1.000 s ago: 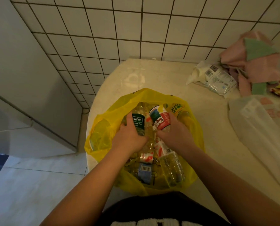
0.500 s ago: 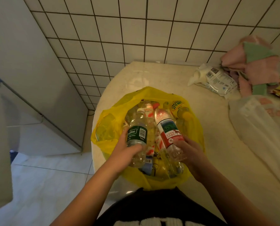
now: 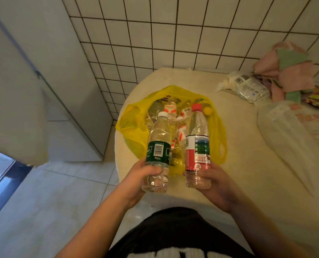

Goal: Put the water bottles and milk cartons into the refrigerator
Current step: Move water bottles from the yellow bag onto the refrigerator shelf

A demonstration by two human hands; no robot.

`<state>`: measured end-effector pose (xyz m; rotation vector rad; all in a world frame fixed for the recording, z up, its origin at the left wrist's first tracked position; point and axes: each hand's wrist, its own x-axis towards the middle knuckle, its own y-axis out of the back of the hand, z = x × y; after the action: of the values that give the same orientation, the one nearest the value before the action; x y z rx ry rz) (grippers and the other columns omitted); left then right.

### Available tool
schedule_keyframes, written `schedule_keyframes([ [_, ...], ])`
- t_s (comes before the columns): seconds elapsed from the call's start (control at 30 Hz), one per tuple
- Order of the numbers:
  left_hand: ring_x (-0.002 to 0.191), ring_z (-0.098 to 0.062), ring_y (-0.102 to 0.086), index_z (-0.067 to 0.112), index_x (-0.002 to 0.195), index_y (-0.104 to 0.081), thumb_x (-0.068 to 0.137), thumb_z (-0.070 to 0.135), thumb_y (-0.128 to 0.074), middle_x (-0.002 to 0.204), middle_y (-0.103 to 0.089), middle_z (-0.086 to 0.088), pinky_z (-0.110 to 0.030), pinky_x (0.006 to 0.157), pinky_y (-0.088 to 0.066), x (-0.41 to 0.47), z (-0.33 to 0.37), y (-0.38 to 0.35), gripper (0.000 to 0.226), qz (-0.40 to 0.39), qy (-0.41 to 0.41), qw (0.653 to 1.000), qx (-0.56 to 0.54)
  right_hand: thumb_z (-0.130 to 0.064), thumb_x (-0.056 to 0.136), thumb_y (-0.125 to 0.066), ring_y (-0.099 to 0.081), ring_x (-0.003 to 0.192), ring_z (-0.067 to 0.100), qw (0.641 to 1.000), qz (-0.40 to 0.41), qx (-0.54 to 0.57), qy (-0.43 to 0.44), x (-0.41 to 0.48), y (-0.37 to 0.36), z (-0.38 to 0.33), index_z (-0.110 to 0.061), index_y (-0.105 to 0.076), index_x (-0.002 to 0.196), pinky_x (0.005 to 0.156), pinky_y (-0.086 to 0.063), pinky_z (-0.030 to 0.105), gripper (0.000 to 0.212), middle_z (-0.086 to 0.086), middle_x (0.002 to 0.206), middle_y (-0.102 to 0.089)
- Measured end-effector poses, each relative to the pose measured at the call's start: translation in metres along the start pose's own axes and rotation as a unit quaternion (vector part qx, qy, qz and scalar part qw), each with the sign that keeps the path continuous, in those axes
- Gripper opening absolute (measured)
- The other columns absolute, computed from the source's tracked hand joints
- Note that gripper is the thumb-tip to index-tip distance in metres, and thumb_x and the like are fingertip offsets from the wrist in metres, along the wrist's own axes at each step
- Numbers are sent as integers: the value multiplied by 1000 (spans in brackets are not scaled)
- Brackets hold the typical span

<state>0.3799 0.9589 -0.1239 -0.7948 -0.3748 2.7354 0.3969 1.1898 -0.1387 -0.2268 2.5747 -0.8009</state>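
My left hand (image 3: pixel 136 180) grips the base of a clear water bottle with a green label and white cap (image 3: pixel 158 146). My right hand (image 3: pixel 213 180) grips the base of a second water bottle with a red-and-white label and red cap (image 3: pixel 197 144). Both bottles are held upright, side by side, above the near edge of the counter. Behind them an open yellow plastic bag (image 3: pixel 131 127) lies on the counter with several more bottles (image 3: pixel 170 110) inside. No milk cartons can be made out.
The beige counter (image 3: pixel 248 174) meets a tiled wall (image 3: pixel 173 34). A white packet (image 3: pixel 248 86), pink and green cloths (image 3: pixel 289 69) and a translucent bag (image 3: pixel 294 131) lie at the right. A grey appliance (image 3: pixel 43 81) stands left, over tiled floor (image 3: pixel 52 202).
Both hands have lifted a bottle each out of the yellow bag and drawn them back toward me. The view has pulled away from the counter.
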Motion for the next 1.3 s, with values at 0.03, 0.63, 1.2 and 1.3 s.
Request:
schedule_keyframes([
  [0.03,87,-26,-69,7,129,-54,51,26,-79,103,-71,-13,-38,69,-55,-12,-7,-2,84,-1,-4,1000,-2,-20,33,-97,-66,89,32,1000,-4,-8,-2,-10,-2,5,-7,-52,130,66,-58,43,107,21,105,-65],
  [0.63,107,-31,-68,17,125,-57,55,30,-83,113,-71,-11,-56,99,-49,-212,-127,10,75,185,-38,982,-10,-44,36,-97,-71,88,37,991,-54,-102,-73,-124,-48,119,-1,-50,129,71,-59,44,112,20,110,-70],
  [1.2,98,-27,-70,20,118,-60,76,48,-75,107,-72,-8,-52,93,-54,-423,-152,255,53,429,-83,898,-46,-48,72,-69,-68,69,34,933,-177,-236,-206,-71,-343,318,0,-56,111,68,-57,41,63,22,88,-69],
  [1.3,95,-27,-71,20,116,-60,81,40,-65,105,-72,-9,-52,91,-55,-468,-153,311,40,464,-79,880,-60,-52,69,-73,-69,72,36,920,-196,-269,-207,-64,-410,364,-1,-55,114,70,-57,44,70,22,90,-70],
])
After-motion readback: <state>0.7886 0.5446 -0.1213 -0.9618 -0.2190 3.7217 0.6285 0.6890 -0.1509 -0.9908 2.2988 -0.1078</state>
